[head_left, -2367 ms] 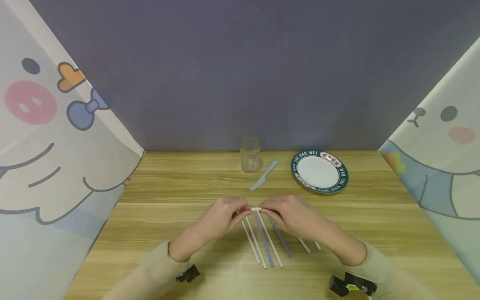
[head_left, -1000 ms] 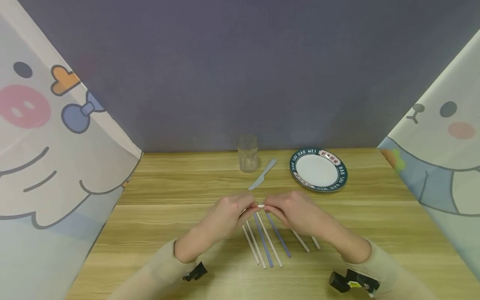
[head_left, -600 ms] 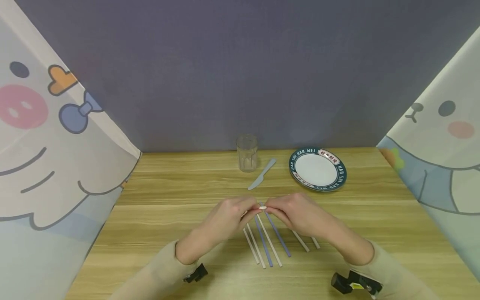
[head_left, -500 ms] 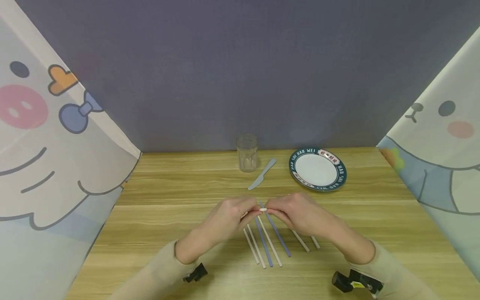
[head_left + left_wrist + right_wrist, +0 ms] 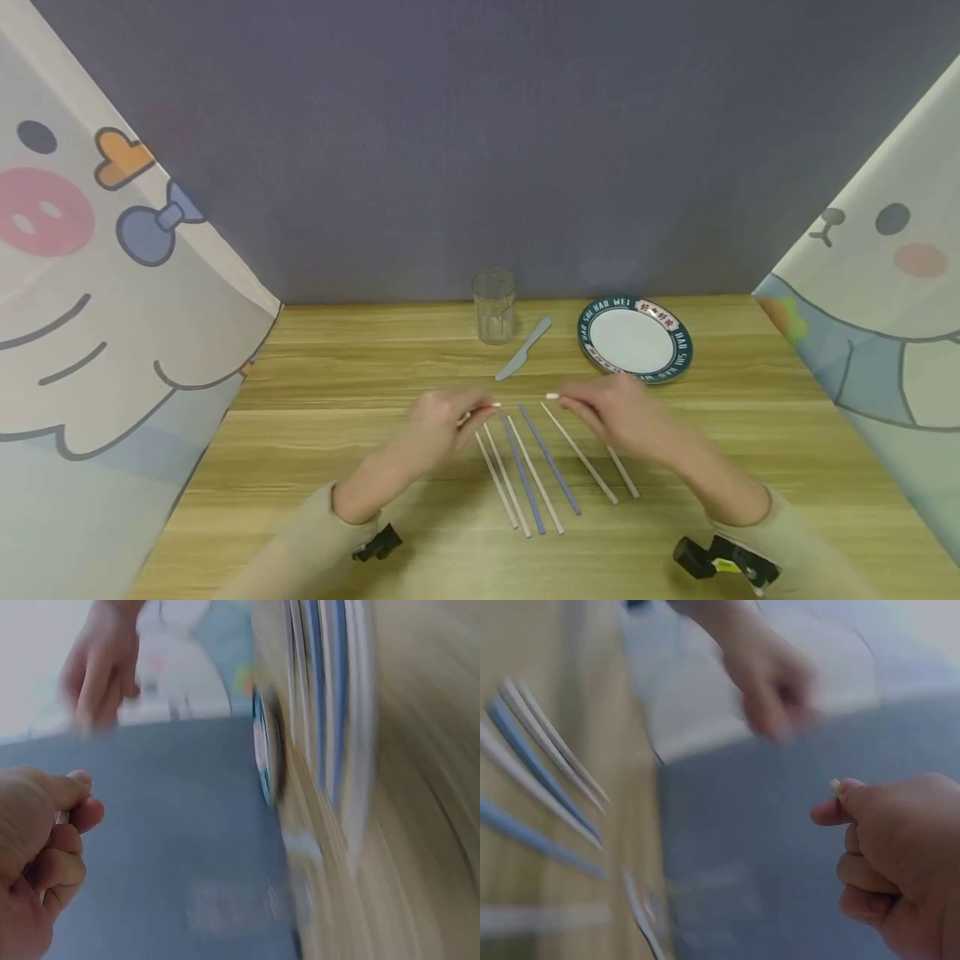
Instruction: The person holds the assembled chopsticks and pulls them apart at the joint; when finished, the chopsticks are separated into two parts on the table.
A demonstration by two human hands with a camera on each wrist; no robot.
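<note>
In the head view my left hand (image 5: 438,423) pinches a short white stick piece (image 5: 497,405) between thumb and forefinger, its tip poking out to the right. Opposite it, across a gap, my right hand (image 5: 621,414) pinches another white stick piece (image 5: 552,396), pointing left. The right wrist view shows only the pale end (image 5: 835,784) of that piece at the thumb; the rest is hidden in the hand. Below the hands several thin sticks lie fanned on the table, some white (image 5: 580,454) and some blue-violet (image 5: 551,460).
Behind the hands are a clear glass (image 5: 494,307), a pale grey knife (image 5: 523,350) lying aslant, and a white plate with a dark green lettered rim (image 5: 684,350). A grey-blue panel (image 5: 480,150) rises along the wooden table's (image 5: 337,358) back edge.
Earlier both hands met at one white stick above the fanned sticks. Now they are apart, left hand moved left and right hand moved right and slightly up, each with a white piece.
</note>
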